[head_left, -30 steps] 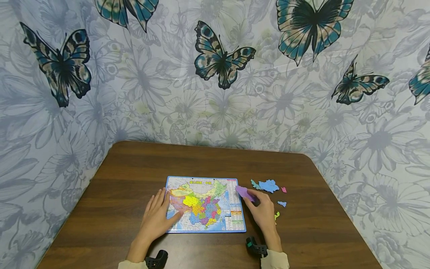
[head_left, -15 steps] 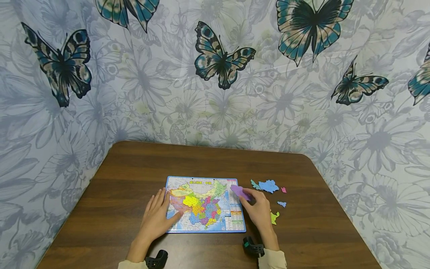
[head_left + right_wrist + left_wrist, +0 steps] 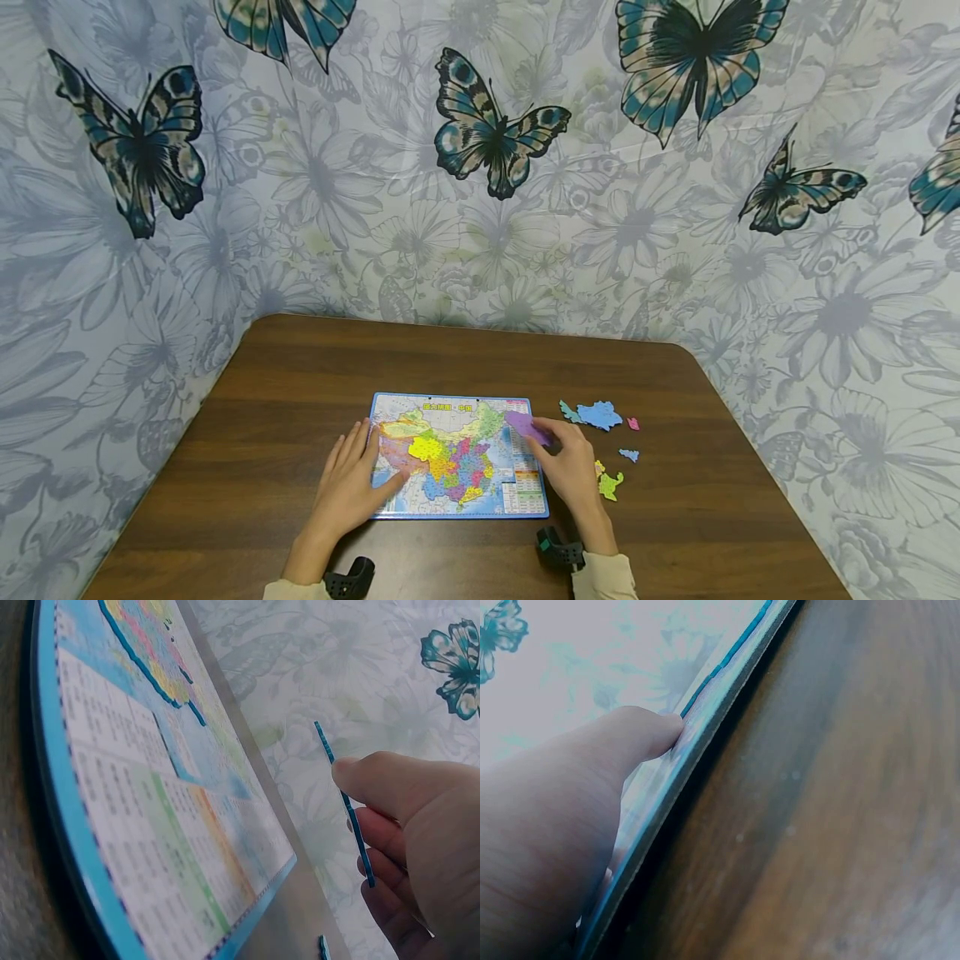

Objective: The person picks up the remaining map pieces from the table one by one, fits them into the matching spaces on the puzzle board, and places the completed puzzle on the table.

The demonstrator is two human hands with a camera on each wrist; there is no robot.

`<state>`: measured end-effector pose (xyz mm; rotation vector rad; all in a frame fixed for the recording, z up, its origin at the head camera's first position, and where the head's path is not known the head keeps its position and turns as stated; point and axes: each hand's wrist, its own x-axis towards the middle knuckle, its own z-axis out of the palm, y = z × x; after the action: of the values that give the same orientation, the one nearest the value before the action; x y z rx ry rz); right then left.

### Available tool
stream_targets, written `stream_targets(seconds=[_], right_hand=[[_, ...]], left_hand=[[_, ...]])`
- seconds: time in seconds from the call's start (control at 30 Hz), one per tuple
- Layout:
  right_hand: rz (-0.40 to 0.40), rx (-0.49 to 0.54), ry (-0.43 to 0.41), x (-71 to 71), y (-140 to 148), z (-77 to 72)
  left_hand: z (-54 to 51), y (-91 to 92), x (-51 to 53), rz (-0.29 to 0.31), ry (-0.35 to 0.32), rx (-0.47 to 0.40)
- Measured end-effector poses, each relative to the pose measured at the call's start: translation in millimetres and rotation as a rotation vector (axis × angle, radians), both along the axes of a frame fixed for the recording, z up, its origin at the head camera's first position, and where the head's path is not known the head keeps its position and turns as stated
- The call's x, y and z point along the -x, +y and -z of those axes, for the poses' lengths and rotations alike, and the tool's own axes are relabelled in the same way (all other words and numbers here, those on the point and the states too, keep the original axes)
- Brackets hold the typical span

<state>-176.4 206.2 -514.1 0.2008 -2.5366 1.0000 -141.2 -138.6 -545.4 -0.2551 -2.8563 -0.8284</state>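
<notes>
A map jigsaw board [image 3: 528,500] with a blue rim lies flat on the table, much of its coloured map filled. My left hand [image 3: 347,483] rests along the board's left edge, fingers straight, thumb lying on the map. In the left wrist view that thumb [image 3: 645,733] touches the board's surface near its edge. A purple puzzle piece [image 3: 525,427] is pinched between the thumb and fingers of my right hand [image 3: 573,468], over the board's upper right. The right wrist view shows the piece [image 3: 351,817] edge-on, held apart from the board [image 3: 142,847].
Loose puzzle pieces lie right of the board: a large blue one [image 3: 600,415], a teal one [image 3: 570,412], a pink one [image 3: 633,423], a small blue one [image 3: 630,455] and a yellow-green one [image 3: 611,486]. A butterfly-patterned cloth [image 3: 502,250] hangs behind the brown table [image 3: 450,350].
My right hand has moved left with the purple piece, from the board's right edge to over its upper right. More of the yellow-green piece shows behind it. My left hand has stayed put.
</notes>
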Motion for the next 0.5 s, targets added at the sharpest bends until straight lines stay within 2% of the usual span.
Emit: stream_targets(seconds=[0.27, 0.5], right_hand=[[-0.032, -0.006, 0.028, 1.1, -7, -4.1], [-0.063, -0.012, 0.027, 1.7, -14, -5.6]], left_hand=[[-3.0, -0.8, -0.7, -0.002, -0.037, 0.012], [-1.3, -0.4, -0.6, 0.004, -0.018, -0.009]])
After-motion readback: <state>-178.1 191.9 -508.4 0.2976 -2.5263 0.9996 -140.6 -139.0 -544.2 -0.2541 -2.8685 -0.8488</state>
